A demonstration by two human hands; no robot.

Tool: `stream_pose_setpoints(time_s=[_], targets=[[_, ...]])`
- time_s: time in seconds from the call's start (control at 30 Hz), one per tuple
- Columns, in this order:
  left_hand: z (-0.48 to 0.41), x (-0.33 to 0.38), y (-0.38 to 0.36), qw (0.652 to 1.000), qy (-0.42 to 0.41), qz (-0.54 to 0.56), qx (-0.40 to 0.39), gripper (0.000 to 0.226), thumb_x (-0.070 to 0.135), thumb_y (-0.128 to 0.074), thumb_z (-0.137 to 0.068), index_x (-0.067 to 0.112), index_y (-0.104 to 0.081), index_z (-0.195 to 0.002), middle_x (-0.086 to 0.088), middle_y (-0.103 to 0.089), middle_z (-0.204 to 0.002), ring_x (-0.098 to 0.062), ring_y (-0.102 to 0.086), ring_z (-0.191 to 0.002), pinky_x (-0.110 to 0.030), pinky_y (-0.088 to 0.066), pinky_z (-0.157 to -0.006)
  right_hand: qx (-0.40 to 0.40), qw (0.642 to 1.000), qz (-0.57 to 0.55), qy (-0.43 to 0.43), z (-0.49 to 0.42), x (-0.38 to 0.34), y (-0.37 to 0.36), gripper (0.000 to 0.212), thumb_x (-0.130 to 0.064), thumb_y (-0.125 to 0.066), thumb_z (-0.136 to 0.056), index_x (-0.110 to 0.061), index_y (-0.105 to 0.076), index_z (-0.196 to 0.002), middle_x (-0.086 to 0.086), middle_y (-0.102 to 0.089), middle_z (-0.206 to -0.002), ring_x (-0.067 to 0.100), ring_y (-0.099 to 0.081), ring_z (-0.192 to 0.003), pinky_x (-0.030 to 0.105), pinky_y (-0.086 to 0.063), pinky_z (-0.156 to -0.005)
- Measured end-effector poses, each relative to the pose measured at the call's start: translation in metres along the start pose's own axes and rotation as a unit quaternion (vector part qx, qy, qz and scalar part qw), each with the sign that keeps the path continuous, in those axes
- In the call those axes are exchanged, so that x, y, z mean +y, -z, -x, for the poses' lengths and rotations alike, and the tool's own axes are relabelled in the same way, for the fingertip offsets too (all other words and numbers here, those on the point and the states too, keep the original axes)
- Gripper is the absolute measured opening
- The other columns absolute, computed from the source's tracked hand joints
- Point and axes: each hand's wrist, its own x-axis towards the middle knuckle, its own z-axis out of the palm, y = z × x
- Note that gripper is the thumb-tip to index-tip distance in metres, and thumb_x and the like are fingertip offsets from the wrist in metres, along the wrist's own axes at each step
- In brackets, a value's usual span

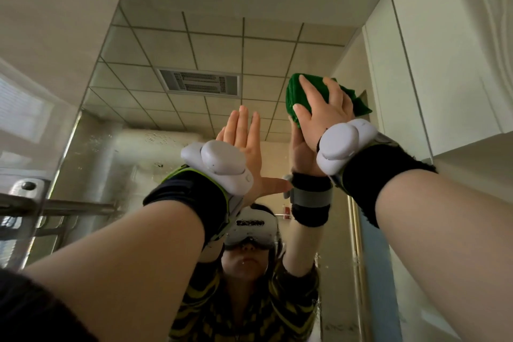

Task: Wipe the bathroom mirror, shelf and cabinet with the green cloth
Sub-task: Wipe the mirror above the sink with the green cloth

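- While the fingers [306, 89] of the right hand [322, 111] curl over the bunched green cloth [294, 91] and clamp it against the thumb, the wad is pressed to the mirror [194, 44] high up, just beside the right edge of the glass.
- Fingers [241, 119] of the left hand [244, 144] are straight and close together, grasping nothing. The palm lies flat on the glass, just left of the cloth hand and a little lower.
- Each wrist carries a white tracker [341, 144] on a dark band, close to the glass.
- Water drops [155, 136] speckle the mirror down and to the left of the hands, so I judge the mirror pass unfinished, with the shelf and the cabinet [444, 64] at the right yet to do. The shelf I cannot make out.
- What could go wrong: the bare left palm is likely to leave a print or smear, because it is leaning on the very surface being cleaned.
- The cloth is wadded small, with a loose corner trailing toward the cabinet. So narrow a contact face may skip strips and leave streaks.
- The reach is high with both arms stretched. If the bracing palm slides on wet glass, balance could go, and a hard tracker might knock the mirror.
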Motion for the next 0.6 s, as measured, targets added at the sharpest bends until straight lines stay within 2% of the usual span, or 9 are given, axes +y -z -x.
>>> stream_pose_setpoints(time_s=[0.3,0.37,0.47,0.6], targets=[[0.001,-0.002,0.009,1.0,-0.006,-0.002,-0.022,0.126,0.075,-0.058,-0.067,0.014,0.017,-0.147,-0.004,0.025,-0.154,-0.017,0.021,-0.141,-0.03,0.01,-0.112,-0.016,0.998,0.003,0.055,0.014,0.003,-0.016,0.051,-0.045,-0.04,-0.094,-0.048,-0.02,-0.14,-0.006,-0.009,-0.152,0.027,-0.009,-0.138,0.041,-0.015,-0.112],[0.002,-0.011,0.012,0.999,-0.017,0.009,-0.031,0.124,0.073,-0.058,-0.068,0.017,0.021,-0.145,0.0,0.026,-0.153,-0.011,0.025,-0.139,-0.027,0.011,-0.11,-0.023,0.998,0.004,0.063,0.02,0.002,-0.02,0.051,-0.046,-0.039,-0.094,-0.05,-0.018,-0.14,-0.007,-0.008,-0.152,0.027,-0.008,-0.138,0.042,-0.014,-0.112],[0.008,-0.035,0.019,1.0,-0.016,-0.009,-0.005,0.125,0.074,-0.058,-0.066,0.022,0.024,-0.144,0.005,0.029,-0.152,-0.004,0.034,-0.128,-0.027,0.014,-0.105,-0.034,0.996,-0.012,0.085,0.035,-0.001,-0.025,0.052,-0.046,-0.04,-0.093,-0.051,-0.017,-0.139,-0.01,-0.005,-0.151,0.025,-0.005,-0.138,0.041,-0.009,-0.113],[0.011,-0.065,0.028,0.996,0.048,-0.068,-0.007,0.13,0.088,-0.043,-0.054,0.021,0.02,-0.146,-0.001,0.025,-0.153,-0.015,0.03,-0.135,-0.034,0.016,-0.106,-0.042,0.994,-0.018,0.096,0.051,-0.006,-0.033,0.052,-0.048,-0.037,-0.093,-0.052,-0.014,-0.139,-0.012,-0.002,-0.15,0.024,-0.001,-0.138,0.04,-0.004,-0.113]])
